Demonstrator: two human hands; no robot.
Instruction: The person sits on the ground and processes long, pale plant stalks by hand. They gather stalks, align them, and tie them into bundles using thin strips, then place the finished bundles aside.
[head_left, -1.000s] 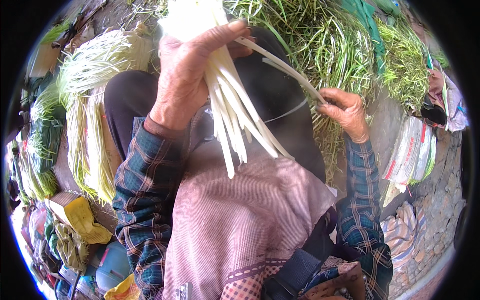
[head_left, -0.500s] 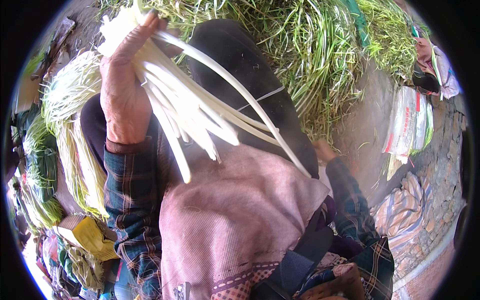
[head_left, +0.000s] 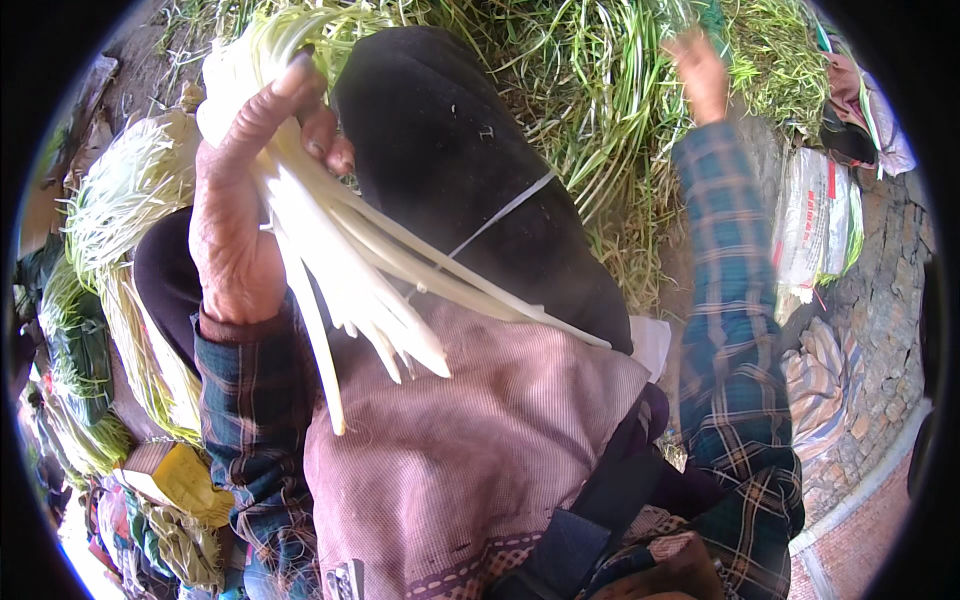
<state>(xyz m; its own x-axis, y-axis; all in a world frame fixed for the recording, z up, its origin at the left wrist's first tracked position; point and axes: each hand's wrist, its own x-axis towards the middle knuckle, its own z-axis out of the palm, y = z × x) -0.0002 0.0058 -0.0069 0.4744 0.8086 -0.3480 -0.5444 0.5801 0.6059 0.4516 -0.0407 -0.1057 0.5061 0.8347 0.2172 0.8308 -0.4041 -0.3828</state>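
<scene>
My left hand (head_left: 250, 200) is closed round a bunch of long white stalks (head_left: 390, 300); their pale leafy ends curve over at the top and their white ends hang across my dark-trousered knee and a pink mesh apron (head_left: 450, 420). A thin white strand (head_left: 505, 210) lies across the knee. My right hand (head_left: 697, 75) is raised at the upper right over a loose heap of green leaves (head_left: 580, 90), by some green plastic; it is smeared by motion, and I cannot tell if it holds anything.
Pale leafy bundles (head_left: 130, 190) lie at the left, above a yellow box (head_left: 180, 485) and mixed cloths and bags. At the right are a white printed sack (head_left: 810, 220), a striped cloth (head_left: 820, 380) and cracked paving (head_left: 890, 290).
My right hand has left the stalk it pinched and swung up to the green heap. My left hand has moved leftward with the bunch, which now hangs lower.
</scene>
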